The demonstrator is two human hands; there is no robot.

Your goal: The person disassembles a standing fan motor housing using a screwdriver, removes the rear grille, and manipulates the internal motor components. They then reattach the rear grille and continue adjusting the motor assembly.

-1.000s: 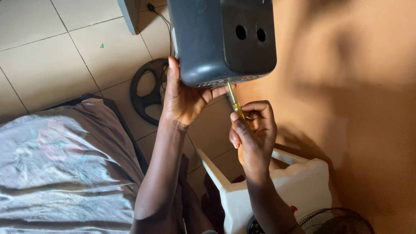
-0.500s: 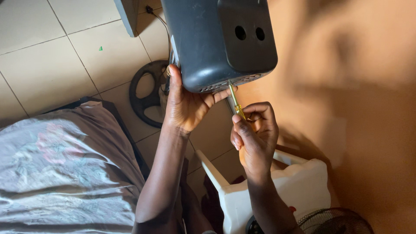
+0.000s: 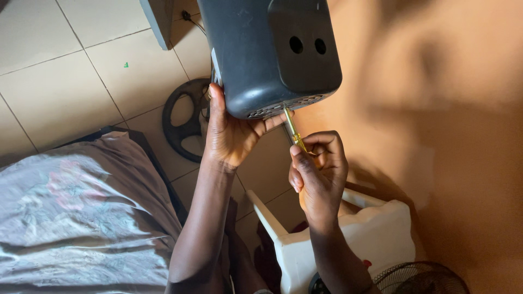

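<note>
Right hand (image 3: 318,174) grip: clenched around the handle of a yellow screwdriver (image 3: 293,133), fingers curled over it, thumb along the side. The shaft angles up and left, and its tip meets the lower edge of a dark grey plastic housing (image 3: 269,54), at the vented strip on the underside. Whether the tip sits in a screw head cannot be told.

Left hand (image 3: 231,133) grip: not closed. The palm and spread fingers press flat against the housing's lower left corner, thumb hooked along the bottom edge, bracing it from below.

Location: the housing is held up in front of an orange wall (image 3: 447,136), above a tiled floor (image 3: 71,71). Two round holes show in its rear panel.

Handling judgement: the housing looks rigid and smooth-skinned, a moulded shell with rounded corners, so a flat palm could slide on it; the bottom edge and corner give the surest purchase. Its bulk suggests moderate weight, needing steady support while the tool bears on it. The vent slots look thin and liable to crack under a slipped tip. The screwdriver is light and stiff, best taken at the handle as now.

Surroundings: a black spoked round part (image 3: 182,128) lies on the floor, a patterned cloth (image 3: 71,212) lower left, a white plastic piece (image 3: 348,239) below the right hand, a wire fan guard (image 3: 422,277) at the bottom edge.
</note>
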